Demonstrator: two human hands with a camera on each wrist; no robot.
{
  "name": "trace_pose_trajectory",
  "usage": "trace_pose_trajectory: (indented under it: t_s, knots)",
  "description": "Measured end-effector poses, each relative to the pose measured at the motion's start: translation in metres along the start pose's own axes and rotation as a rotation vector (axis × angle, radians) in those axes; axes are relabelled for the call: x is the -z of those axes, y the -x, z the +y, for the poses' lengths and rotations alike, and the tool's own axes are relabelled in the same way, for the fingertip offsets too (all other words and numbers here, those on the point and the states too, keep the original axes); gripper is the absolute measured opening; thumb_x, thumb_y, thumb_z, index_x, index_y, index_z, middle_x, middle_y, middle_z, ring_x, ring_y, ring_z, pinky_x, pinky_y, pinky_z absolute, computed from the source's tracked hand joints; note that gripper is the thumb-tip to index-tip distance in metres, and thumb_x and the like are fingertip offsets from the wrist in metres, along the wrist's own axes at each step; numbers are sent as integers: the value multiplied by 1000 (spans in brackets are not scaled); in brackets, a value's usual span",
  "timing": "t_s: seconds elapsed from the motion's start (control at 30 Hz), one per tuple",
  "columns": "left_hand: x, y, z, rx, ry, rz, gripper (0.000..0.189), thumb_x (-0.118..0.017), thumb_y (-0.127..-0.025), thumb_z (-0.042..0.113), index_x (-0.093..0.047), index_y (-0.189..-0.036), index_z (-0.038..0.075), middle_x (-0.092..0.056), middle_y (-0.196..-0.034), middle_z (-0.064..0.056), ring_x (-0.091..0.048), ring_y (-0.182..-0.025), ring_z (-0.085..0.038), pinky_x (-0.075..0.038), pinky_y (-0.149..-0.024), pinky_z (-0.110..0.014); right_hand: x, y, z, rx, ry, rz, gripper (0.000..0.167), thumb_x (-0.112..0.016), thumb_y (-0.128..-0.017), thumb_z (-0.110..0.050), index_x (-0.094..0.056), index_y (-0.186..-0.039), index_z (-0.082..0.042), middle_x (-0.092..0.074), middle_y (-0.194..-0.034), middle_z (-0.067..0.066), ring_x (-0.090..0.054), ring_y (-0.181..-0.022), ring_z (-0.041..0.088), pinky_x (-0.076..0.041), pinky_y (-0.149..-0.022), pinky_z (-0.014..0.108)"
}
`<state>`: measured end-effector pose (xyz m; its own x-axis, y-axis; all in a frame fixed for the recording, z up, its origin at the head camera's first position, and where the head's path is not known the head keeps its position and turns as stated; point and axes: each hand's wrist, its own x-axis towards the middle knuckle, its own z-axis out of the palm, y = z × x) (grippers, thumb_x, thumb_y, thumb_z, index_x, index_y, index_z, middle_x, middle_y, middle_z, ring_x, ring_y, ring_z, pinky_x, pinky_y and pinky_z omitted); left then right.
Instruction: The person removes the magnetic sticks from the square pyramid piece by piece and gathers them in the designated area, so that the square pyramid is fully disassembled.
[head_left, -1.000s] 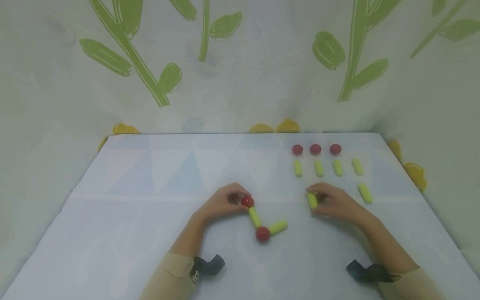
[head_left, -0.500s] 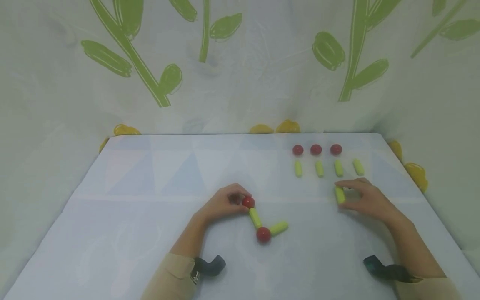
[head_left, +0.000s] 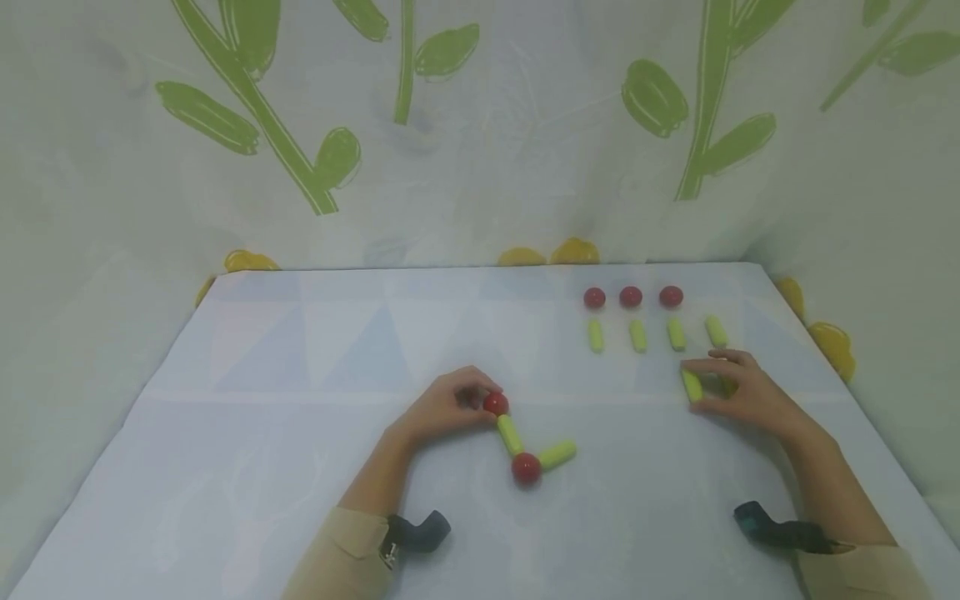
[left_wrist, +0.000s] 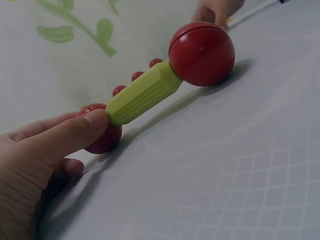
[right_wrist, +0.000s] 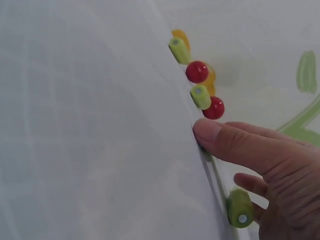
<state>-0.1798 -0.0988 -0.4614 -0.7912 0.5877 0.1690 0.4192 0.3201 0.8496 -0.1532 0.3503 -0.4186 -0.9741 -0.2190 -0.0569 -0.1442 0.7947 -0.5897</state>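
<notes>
1. Sleeves [head_left: 337, 557] in beige come in at the near edge, a dark wrist device [head_left: 420, 532] at each cuff.
2. Lower red ball [head_left: 527, 469] sits on the white table [head_left: 637, 525], touching two green pieces: a slanting rod [head_left: 558, 455] to its right and a linking rod [head_left: 509, 436] leading to the upper red ball [head_left: 496, 404].
3. Left hand [head_left: 450, 406] pinches the upper red ball between thumb and fingers.
4. Right hand [head_left: 742, 396] grips the held green rod [head_left: 692, 386] end to end, thumb against fingertip. Behind those fingers lies a partly hidden loose rod [right_wrist: 240, 207]; I cannot tell whether they touch it.
5. Four green rods [head_left: 637, 336] lie in a row beyond.
6. Three red balls [head_left: 631, 297] line up farther back.
7. Green leaves [head_left: 654, 97] pattern the wall [head_left: 525, 167].
</notes>
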Motion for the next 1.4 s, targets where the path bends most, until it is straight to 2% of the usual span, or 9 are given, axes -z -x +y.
trace_pose_trajectory:
  t_s: [0.23, 0.4, 0.5, 0.57, 0.63, 0.87, 1.13, 1.3, 1.4]
  knots:
    - [-1, 0, -1, -4, 0, -4, 34, -77, -78, 19, -65, -109, 27, -61, -99, 13, -52, -91, -12, -48, -78, -26, 2, 3, 0, 1, -23, -8, 63, -79, -75, -28, -56, -127, -1, -43, -133, 27, -25, -126, 50, -25, -94, 72]
    - [-1, 1, 0, -6, -3, -3, 33, -77, -79, 18, -65, -109, 25, -61, -99, 12, -53, -91, -12, -48, -78, -26, 3, 7, -7, 44, -18, 72, 60, -79, -76, -28, -57, -127, -4, -48, -131, 22, -31, -124, 40, -32, -93, 68]
    - [0, 1, 0, -12, -16, -1, 33, -76, -78, 18, -65, -109, 24, -61, -99, 12, -53, -91, -11, -49, -79, -26, 2, 9, -16, 105, -28, 137, 54, -80, -75, -24, -61, -123, -8, -55, -125, 9, -36, -121, 17, -38, -99, 39]
    - [-1, 1, 0, -23, -38, -6, 33, -76, -79, 18, -65, -110, 24, -60, -98, 12, -52, -90, -10, -48, -79, -26, 1, 9, -25, 149, -40, 158, 51, -80, -75, -21, -62, -121, -11, -58, -121, 0, -36, -115, 2, -35, -93, 20]
    - [-1, 1, 0, -38, -66, -15, 33, -75, -79, 19, -65, -110, 25, -59, -97, 12, -53, -90, -9, -48, -78, -26, -2, 9, -34, 192, -39, 154, 48, -80, -76, -20, -63, -120, -13, -58, -118, -5, -35, -110, -9, -31, -85, 10]
    - [-1, -1, 1, -101, -182, -53, 33, -74, -77, 19, -66, -108, 25, -58, -101, 13, -53, -97, -6, -47, -87, -28, -19, 4, -60, 273, -35, 56, 47, -79, -76, -21, -64, -120, -12, -60, -117, -1, -41, -107, -7, -45, -86, 22]
    - [-1, 0, 9, -50, -282, -78, 32, -77, -72, 28, -65, -102, 26, -59, -92, 17, -49, -91, -4, -41, -86, -31, -51, -2, -78, 408, -131, -69, 45, -77, -78, -22, -64, -120, -15, -62, -117, -6, -51, -109, 0, -50, -88, 26]
    - [0, 0, 11, -159, -305, -107, 30, -75, -74, 28, -70, -103, 26, -63, -97, 16, -50, -93, -4, -38, -87, -32, -77, -9, -94, 524, -192, -182, 43, -76, -80, -26, -64, -120, -16, -62, -119, -6, -53, -112, 7, -48, -91, 24]
    - [0, -2, 10, -241, -268, -127, 25, -74, -74, 25, -72, -100, 23, -64, -100, 12, -52, -96, -5, -39, -88, -31, -91, -13, -103, 587, -211, -248, 41, -74, -81, -30, -65, -118, -16, -63, -118, -5, -53, -111, 10, -47, -92, 24]
